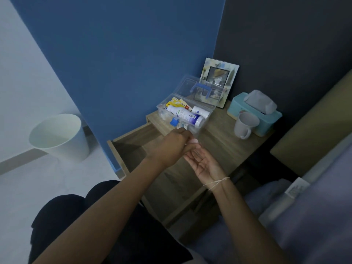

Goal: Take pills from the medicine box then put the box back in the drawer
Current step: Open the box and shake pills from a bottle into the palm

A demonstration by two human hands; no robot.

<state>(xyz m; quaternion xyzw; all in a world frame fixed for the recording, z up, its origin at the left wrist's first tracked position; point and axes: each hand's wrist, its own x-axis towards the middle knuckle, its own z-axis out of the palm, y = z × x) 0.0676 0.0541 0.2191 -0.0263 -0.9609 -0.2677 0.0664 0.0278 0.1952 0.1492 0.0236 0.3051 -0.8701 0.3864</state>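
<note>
Head view, looking down at a wooden bedside worktop (224, 141) in dim light. Left hand (171, 145) curled over, fingers bunched around something small and pale at the tips, perhaps a pill bottle or its cap; too small and dark to tell which. Right hand (203, 164) just below it, palm up, open and cupped, apparently ready to catch pills; none visible on the palm. String bracelet (217, 182) at the right wrist.

To do this step well: keep the cupped palm directly under the left fingertips, tip slowly, avoid spilling onto the floor or into the open drawer (131, 147) below left.

Clear plastic medicine box (206, 113) on the worktop just beyond the hands, lid (202, 90) swung back with its blue handle up. Inside: large white bottle (185, 116) lying on its side, smaller white bottle (200, 111) beside it, yellow packets (174, 102), a blue cap (173, 121). Drawer pulled out, seemingly empty, awaiting the box.

Further right: grey mug (245, 124), contents not visible, touching a teal tissue box (255, 111) with a tissue standing up. White bin (59, 137) on the floor at left, inside apparently bare.
</note>
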